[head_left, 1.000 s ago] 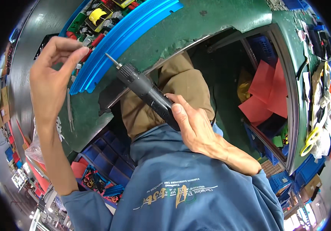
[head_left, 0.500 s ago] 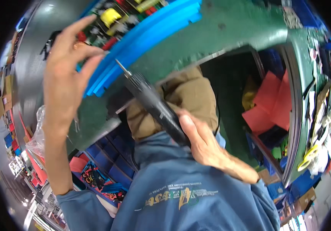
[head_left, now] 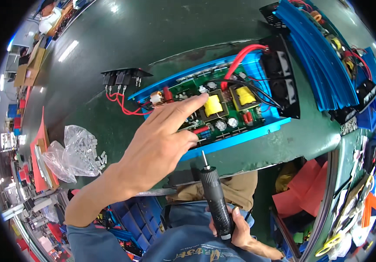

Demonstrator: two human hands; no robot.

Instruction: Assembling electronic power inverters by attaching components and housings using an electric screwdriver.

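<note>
My left hand (head_left: pixel 162 135) reaches over a green circuit board (head_left: pixel 188 92) seated in a blue metal housing (head_left: pixel 244 136). Its index fingertip lies at a yellow-wrapped transformer (head_left: pixel 213 105), its thumb is apart, and the other fingers are partly hidden. I see nothing held in it. In my right hand (head_left: pixel 241 229), close to my body, is a black electric screwdriver (head_left: pixel 216 201), its bit pointing away from me toward the housing's near wall. Thick red cables (head_left: pixel 240 61) run from the board to a black end panel with fans (head_left: pixel 282 78). Red wires lead left to a black socket panel (head_left: pixel 124 77).
More blue housings (head_left: pixel 319 56) with boards stand at the right. A clear plastic bag (head_left: pixel 81 148) with small pale pieces lies left on the green table (head_left: pixel 170 26). Past the table edge are red sheets (head_left: pixel 299 187) and, at far left, a person (head_left: pixel 50 18).
The view has swung, bringing the whole housing into sight. My left hand has come down over the board with its index finger stretched out. The screwdriver, still in my right hand, stands straighter in view.
</note>
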